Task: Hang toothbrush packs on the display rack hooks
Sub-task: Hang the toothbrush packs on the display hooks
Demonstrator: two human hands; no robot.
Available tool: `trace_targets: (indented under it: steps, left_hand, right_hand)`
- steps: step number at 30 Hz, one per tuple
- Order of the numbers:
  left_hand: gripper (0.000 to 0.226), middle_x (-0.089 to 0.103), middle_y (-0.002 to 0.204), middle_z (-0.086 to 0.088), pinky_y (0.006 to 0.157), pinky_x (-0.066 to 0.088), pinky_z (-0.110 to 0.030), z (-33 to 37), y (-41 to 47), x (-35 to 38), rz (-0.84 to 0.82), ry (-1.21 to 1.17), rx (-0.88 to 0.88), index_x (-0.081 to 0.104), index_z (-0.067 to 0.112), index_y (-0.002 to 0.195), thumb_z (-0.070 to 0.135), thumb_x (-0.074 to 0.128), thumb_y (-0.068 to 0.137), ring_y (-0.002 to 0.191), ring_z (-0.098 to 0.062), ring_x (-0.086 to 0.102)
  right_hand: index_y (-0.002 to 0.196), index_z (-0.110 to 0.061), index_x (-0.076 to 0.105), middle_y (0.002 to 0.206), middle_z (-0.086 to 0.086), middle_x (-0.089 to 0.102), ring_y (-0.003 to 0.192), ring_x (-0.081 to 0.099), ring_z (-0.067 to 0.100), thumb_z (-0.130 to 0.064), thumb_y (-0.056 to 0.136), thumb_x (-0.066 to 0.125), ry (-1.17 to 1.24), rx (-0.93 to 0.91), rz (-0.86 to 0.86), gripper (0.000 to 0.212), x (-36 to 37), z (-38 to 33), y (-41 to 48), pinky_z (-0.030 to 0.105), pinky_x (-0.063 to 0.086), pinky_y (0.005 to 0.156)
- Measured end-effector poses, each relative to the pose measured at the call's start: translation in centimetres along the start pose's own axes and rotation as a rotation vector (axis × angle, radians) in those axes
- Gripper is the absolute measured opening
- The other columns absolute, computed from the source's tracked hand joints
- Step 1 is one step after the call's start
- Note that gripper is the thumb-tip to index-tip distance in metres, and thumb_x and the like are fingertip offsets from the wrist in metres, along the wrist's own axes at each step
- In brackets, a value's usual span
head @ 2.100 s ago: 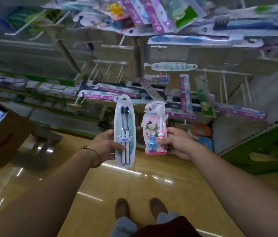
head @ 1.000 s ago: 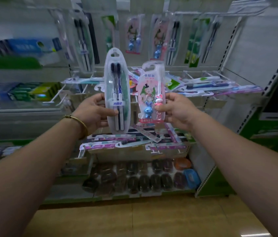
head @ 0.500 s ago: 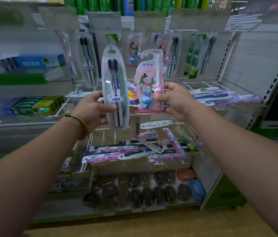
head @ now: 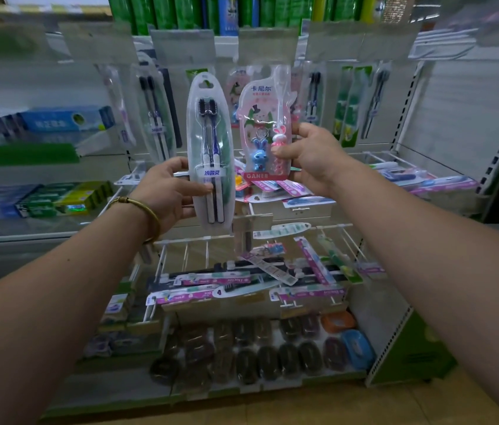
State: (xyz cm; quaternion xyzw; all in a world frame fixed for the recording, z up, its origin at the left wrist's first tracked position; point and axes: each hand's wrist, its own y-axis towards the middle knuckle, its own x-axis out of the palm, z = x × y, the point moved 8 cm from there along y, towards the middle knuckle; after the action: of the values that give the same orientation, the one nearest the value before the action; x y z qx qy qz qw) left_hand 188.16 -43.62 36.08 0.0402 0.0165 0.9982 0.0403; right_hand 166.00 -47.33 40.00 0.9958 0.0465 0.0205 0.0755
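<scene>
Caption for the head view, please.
Left hand holds a twin toothbrush pack, right hand a pink bunny pack, before the display rack.

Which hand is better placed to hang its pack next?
Probably the right hand: its pink pack is directly before matching hung packs; the left hand's twin pack is beside its match.

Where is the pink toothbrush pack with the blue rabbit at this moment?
In the head view the pink pack is held in the right hand, just right of centre, beside the two-brush pack that the left hand holds.
</scene>
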Motion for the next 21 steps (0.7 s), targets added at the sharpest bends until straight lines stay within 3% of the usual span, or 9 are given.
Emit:
trace_targets:
  steps: [4,7,10,21]
  left_hand:
    - [0.043,0.073,0.11,-0.015,0.074,0.061,-0.042,0.2,0.8,-0.3,0.009,0.012,0.006,0.06,0.012,0.119,-0.013,0.063,0.084,0.098,-0.03,0.073]
    - [0.05,0.073,0.112,-0.016,0.076,0.061,-0.043,0.3,1.4,-0.5,0.009,-0.001,0.008,0.057,0.009,0.127,-0.014,0.064,0.083,0.099,-0.03,0.073]
    - [0.044,0.073,0.111,-0.015,0.073,0.061,-0.041,0.2,2.1,-0.8,0.017,0.007,0.011,0.058,0.009,0.121,-0.013,0.063,0.083,0.098,-0.029,0.073]
    - [0.041,0.073,0.108,-0.017,0.069,0.062,-0.041,-0.6,3.3,-2.0,0.032,-0.009,0.006,0.06,0.01,0.116,-0.015,0.062,0.083,0.098,-0.032,0.073]
  right_hand:
    - [0.113,-0.014,0.059,0.108,0.009,0.067,0.103,0.067,0.029,0.011,0.088,0.059,0.011,-0.004,0.008,0.035,0.2,0.0,1.3,0.046,0.058,0.087]
    - [0.108,-0.017,0.058,0.102,0.006,0.065,0.096,0.065,0.026,0.014,0.089,0.056,0.045,-0.015,-0.002,0.036,0.4,0.3,1.9,0.04,0.059,0.076]
    - [0.102,-0.021,0.059,0.101,0.005,0.065,0.092,0.065,0.025,0.014,0.09,0.055,0.049,-0.033,-0.036,0.037,0.6,0.7,2.1,0.036,0.057,0.069]
    - [0.106,-0.017,0.059,0.104,0.008,0.065,0.093,0.066,0.026,0.011,0.09,0.056,0.085,-0.066,-0.05,0.033,0.4,1.1,2.2,0.04,0.059,0.076]
